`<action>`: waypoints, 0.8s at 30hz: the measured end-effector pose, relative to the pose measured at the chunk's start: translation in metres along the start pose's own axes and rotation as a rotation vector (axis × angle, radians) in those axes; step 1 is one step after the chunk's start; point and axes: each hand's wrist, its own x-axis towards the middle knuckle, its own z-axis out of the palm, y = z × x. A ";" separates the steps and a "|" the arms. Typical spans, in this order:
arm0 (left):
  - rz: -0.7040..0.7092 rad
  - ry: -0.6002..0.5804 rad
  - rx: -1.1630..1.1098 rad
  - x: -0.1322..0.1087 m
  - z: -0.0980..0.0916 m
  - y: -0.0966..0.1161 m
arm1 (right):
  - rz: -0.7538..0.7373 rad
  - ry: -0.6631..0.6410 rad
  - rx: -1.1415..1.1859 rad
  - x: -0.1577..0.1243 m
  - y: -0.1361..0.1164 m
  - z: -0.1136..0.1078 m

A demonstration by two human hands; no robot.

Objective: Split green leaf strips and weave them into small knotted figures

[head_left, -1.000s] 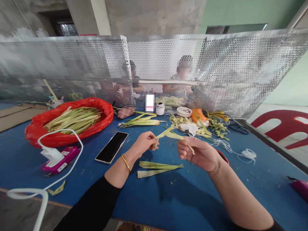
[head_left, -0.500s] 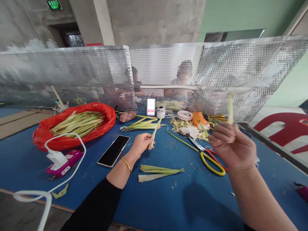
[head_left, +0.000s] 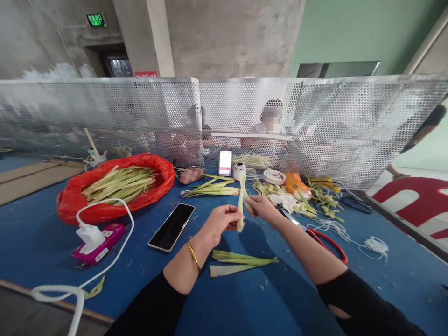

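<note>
My left hand (head_left: 220, 222) is closed round the lower part of a pale green stalk (head_left: 241, 198) that stands upright above the blue table (head_left: 245, 298). My right hand (head_left: 259, 206) pinches the same stalk from the right, near its middle. Two peeled green strips (head_left: 241, 259) lie on the table just below my hands. A gold bangle sits on my left wrist.
A red bag of green stalks (head_left: 117, 184) lies at the left, a black phone (head_left: 171, 226) beside my left hand, and a pink power strip with a white charger (head_left: 97, 236). Red-handled scissors (head_left: 324, 240), white string (head_left: 371, 242) and a heap of trimmings (head_left: 290, 191) lie right. People sit behind a perforated metal screen (head_left: 315, 121).
My right hand, raised at the right with a peeled strip half a second ago, has come back down to the stalk in my left hand. The stalk now stands upright.
</note>
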 end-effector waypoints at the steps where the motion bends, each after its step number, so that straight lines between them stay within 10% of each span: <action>1: 0.004 0.008 -0.012 0.001 -0.001 0.000 | -0.019 0.023 -0.009 0.006 -0.005 0.001; 11: 0.116 0.184 -0.024 0.004 0.002 -0.006 | -0.121 -0.058 0.112 -0.067 -0.010 0.030; 17: 0.132 0.232 0.102 0.000 0.013 -0.017 | -0.093 0.038 0.057 -0.088 0.011 -0.001; 21: 0.542 0.314 0.421 -0.007 0.019 -0.021 | -0.166 0.066 -0.269 -0.098 0.026 -0.034; 24: 0.933 0.004 0.885 -0.010 0.023 -0.027 | -0.329 -0.036 -0.599 -0.106 0.025 -0.046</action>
